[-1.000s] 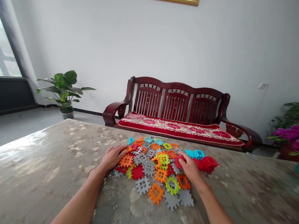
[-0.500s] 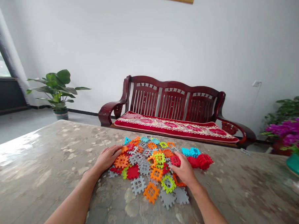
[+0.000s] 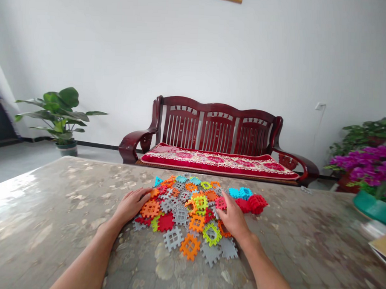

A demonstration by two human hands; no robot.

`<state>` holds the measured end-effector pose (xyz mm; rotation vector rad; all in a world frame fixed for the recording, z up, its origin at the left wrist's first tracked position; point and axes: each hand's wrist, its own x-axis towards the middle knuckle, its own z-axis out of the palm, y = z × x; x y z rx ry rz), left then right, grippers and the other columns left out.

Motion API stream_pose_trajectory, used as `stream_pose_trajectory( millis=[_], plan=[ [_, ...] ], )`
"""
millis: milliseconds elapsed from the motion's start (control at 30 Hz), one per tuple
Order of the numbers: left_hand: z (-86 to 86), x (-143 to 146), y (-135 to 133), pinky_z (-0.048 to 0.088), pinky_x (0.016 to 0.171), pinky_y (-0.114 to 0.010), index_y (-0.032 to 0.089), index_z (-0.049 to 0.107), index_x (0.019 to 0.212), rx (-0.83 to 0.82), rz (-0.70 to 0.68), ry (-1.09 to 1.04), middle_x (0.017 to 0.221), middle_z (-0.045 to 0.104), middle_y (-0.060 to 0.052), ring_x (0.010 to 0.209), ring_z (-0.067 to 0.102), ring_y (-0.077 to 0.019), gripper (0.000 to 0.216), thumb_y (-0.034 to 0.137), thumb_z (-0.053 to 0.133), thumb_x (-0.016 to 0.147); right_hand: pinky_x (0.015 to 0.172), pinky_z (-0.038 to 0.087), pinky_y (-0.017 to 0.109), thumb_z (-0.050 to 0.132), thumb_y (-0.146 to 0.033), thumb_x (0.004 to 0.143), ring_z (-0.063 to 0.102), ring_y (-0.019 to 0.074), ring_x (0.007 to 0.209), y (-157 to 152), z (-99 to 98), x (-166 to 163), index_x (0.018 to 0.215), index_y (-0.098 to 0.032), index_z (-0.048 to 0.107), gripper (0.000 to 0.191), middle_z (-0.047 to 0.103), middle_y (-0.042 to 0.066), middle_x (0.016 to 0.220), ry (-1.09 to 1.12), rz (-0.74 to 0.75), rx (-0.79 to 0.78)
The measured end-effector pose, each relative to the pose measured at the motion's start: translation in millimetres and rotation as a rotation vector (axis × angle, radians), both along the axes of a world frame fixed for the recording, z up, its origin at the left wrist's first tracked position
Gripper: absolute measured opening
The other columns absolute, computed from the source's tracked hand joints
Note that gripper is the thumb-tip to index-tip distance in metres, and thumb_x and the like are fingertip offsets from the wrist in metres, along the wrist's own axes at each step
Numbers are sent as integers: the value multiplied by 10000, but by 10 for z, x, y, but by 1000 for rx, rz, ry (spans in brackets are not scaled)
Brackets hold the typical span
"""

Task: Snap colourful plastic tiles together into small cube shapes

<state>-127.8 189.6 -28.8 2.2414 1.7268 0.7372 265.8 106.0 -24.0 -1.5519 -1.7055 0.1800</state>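
Note:
A loose pile of toothed plastic building tiles (image 3: 180, 215) in orange, grey, red, lime green and blue lies on the table. My left hand (image 3: 131, 206) rests at the pile's left edge, fingers stretched out, with the fingertips by an orange tile (image 3: 154, 193). At the right side of the pile my right hand (image 3: 234, 218) has thumb and fingers around a red window tile (image 3: 221, 203), which looks slightly raised. Near the front lie an orange window tile (image 3: 190, 247) and a grey one (image 3: 173, 239).
Right of the pile sit stacked red tiles (image 3: 257, 204) and blue tiles (image 3: 245, 192). A patterned cover lies over the table (image 3: 64, 224). Purple flowers in a teal pot (image 3: 374, 208) stand at the right edge, near a brown-topped item (image 3: 383, 246). A wooden bench (image 3: 219, 133) is beyond.
The view has turned slightly right, so everything sits further left. My right hand has shifted a little, and the red tile beside its thumb appears raised. My left hand stays put.

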Motion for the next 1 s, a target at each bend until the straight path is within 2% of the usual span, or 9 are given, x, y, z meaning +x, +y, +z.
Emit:
stream_pose_trajectory(
  millis=[167,300,433,500,600,833,1000],
  plan=[
    [-6,-21,27,384,1084,-334,254,650,1215,-13,-6,5,1308,656,-21,1216,583,-213,516,517,331,905,1134,371,430,570,-197,707,520,254,1289,0,27,-10,1329,-207,560,622,587,102,1359,53,-36,12],
    [18,-6,7,403,1066,-335,260,655,1202,-15,-4,3,1285,670,-14,1192,599,-216,506,513,337,902,1095,410,444,594,-230,671,575,270,1221,19,33,7,1279,-167,597,611,624,121,1314,265,-59,-52],
    [32,6,-4,400,1067,-345,261,653,1207,-26,-5,12,1273,677,-13,1182,605,-220,504,514,341,901,1025,475,409,602,-245,671,619,251,1157,28,21,26,1250,-169,617,584,652,101,1275,486,85,-150],
    [31,5,-2,397,1067,-336,271,654,1204,-18,-6,12,1276,675,-6,1181,605,-215,497,515,343,903,1054,446,409,626,-214,635,596,250,1189,26,14,25,1168,-186,671,535,651,92,1269,420,121,-148],
    [28,1,3,401,1064,-331,274,662,1195,-5,-4,3,1270,680,-4,1175,609,-214,490,516,350,904,1107,385,417,673,-190,591,555,255,1233,15,15,18,1104,-200,710,514,636,95,1266,229,75,-122],
    [16,-5,12,401,1070,-334,282,665,1195,-6,-4,-7,1267,682,2,1170,611,-212,476,503,363,901,1012,468,409,670,-210,681,623,251,1110,-30,71,-16,1181,-234,678,500,682,78,1169,75,29,-139],
    [2,-16,21,399,1077,-345,264,662,1204,-14,8,4,1273,678,-15,1182,606,-220,507,524,357,893,1051,434,400,649,-227,742,594,257,1184,-83,123,-72,1254,-231,634,512,657,85,1264,-73,6,-126]
  ],
)
